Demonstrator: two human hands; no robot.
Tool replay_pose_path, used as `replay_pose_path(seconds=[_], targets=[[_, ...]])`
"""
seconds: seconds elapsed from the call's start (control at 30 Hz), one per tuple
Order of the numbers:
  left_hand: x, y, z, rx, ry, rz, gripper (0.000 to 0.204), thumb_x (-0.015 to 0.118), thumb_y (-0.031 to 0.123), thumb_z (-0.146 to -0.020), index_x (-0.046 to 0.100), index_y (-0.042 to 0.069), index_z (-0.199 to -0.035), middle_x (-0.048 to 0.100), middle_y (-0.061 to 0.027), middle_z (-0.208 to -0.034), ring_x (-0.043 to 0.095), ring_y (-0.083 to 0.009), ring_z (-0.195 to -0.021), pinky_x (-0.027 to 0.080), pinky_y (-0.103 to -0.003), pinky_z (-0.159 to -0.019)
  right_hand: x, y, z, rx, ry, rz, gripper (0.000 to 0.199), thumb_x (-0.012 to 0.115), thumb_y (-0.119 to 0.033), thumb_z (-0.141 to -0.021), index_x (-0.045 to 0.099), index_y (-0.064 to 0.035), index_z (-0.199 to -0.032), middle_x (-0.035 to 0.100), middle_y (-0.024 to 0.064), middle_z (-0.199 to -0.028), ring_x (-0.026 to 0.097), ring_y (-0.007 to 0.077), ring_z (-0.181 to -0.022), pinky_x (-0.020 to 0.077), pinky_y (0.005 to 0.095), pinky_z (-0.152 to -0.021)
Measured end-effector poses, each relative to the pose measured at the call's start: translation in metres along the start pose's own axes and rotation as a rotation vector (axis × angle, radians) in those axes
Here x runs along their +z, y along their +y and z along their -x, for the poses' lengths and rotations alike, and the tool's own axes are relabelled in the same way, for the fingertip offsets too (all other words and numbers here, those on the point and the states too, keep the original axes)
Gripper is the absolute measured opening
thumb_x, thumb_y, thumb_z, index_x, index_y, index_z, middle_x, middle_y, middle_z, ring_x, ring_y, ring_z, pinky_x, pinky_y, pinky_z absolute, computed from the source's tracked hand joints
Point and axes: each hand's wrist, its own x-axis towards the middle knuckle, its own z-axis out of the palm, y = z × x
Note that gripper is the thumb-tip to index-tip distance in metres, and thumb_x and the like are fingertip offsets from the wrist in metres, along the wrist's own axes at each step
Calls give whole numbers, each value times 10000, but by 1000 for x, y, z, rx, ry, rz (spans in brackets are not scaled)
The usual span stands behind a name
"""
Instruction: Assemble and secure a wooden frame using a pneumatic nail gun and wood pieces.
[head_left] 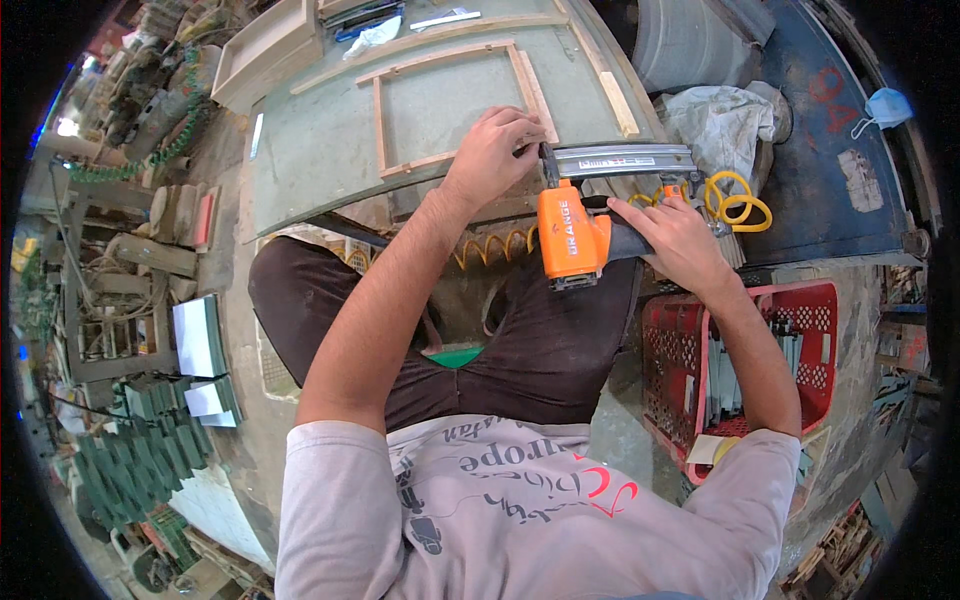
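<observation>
My right hand (680, 240) is wrapped round the dark handle of an orange pneumatic nail gun (572, 235). The gun's long silver magazine (625, 160) lies across the front of the table, and its nose is close beside my left fingers. With fingers curled, my left hand (495, 150) grips the near right corner of a thin wooden frame (378, 125). That frame rests flat on the greenish table top (450, 95). My fingers hide the corner joint and the tip of the gun's nose.
A yellow coiled air hose (745, 205) hangs at the gun's right. Loose wooden strips (620, 105) and a wooden drawer box (268, 50) lie at the far side. By my right arm stands a red plastic crate (670, 350). Stacked green pieces (140, 450) are at left.
</observation>
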Motion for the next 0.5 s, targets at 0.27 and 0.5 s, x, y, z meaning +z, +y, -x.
replay_pose_path(seconds=[0.27, 0.5], targets=[[0, 0, 2, -4, -1, 0, 210, 676, 122, -809, 689, 64, -1011, 670, -90, -1153, 573, -286, -1138, 442, -402, -1024, 1, -2, 1, 4, -4, 1, 713, 673, -36, -680, 486, -128, -1362, 609, 62, -784, 608, 262, -770, 477, 372, -786], [2, -2, 0, 15, -6, 25, 214, 673, 125, -806, 688, 62, -1011, 681, -86, -1112, 569, -292, -1143, 443, -405, -1024, -2, -10, 13, -17, -22, 34, 745, 634, -53, -699, 448, -123, -1417, 609, 59, -784, 600, 258, -761, 470, 367, -818]])
